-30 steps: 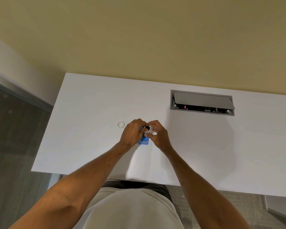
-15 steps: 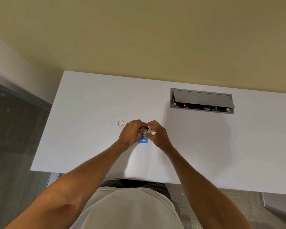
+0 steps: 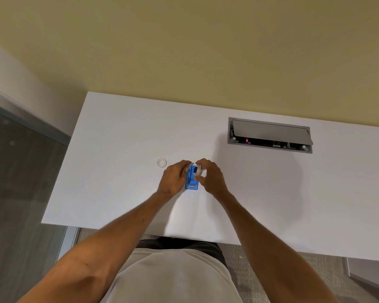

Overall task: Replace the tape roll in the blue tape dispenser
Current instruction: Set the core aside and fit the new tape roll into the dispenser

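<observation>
The blue tape dispenser (image 3: 191, 179) stands on the white desk (image 3: 123, 189) between my two hands, its cutter end towards me. My left hand (image 3: 173, 178) grips its left side. My right hand (image 3: 211, 177) pinches a clear tape roll (image 3: 198, 170) on a dark hub, held at the dispenser's upper right side, right over its cradle. Whether the roll sits in the cradle I cannot tell, since my fingers cover part of it. An empty-looking clear tape ring (image 3: 161, 162) lies flat on the desk just left of my left hand.
A grey cable box (image 3: 269, 135) with its lid tilted up is set into the desk at the back right. The desk's left edge drops to a dark floor. A beige wall stands behind the desk.
My hands have drawn slightly apart, so more of the blue dispenser shows. The roll in my right hand has shifted from over the dispenser's middle to its right side.
</observation>
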Action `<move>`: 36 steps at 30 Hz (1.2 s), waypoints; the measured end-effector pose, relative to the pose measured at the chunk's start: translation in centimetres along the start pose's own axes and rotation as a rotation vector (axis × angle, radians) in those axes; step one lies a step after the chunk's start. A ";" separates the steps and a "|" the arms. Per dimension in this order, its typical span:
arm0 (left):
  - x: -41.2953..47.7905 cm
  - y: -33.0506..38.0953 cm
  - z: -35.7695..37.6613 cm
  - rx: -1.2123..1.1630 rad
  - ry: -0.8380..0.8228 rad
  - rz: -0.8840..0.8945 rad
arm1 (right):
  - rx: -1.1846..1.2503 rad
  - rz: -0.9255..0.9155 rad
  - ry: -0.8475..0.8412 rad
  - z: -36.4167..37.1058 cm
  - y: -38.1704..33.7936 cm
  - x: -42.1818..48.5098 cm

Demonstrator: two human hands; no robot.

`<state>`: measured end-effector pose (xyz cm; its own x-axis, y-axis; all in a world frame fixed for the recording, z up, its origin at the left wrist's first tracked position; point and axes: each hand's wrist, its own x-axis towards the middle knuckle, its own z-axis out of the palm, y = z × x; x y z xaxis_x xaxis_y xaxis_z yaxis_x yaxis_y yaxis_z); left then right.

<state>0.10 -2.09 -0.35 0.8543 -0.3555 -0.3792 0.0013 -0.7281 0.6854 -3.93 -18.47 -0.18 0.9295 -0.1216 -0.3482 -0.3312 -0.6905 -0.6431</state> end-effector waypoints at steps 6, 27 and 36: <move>-0.3 -1.1 0.2 0.023 -0.090 -0.073 | -0.074 -0.003 -0.031 0.1 -0.5 0.9; 0.2 -1.4 1.1 0.057 -0.257 -0.142 | -0.190 0.029 -0.077 1.2 0.1 1.7; 0.0 -1.8 1.0 0.047 -0.254 -0.135 | -0.190 0.034 -0.075 1.5 0.0 1.6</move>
<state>-0.41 -1.40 -2.21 0.6908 -0.3842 -0.6125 0.0768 -0.8033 0.5906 -2.75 -17.59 -1.80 0.9015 -0.0987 -0.4213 -0.3188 -0.8099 -0.4924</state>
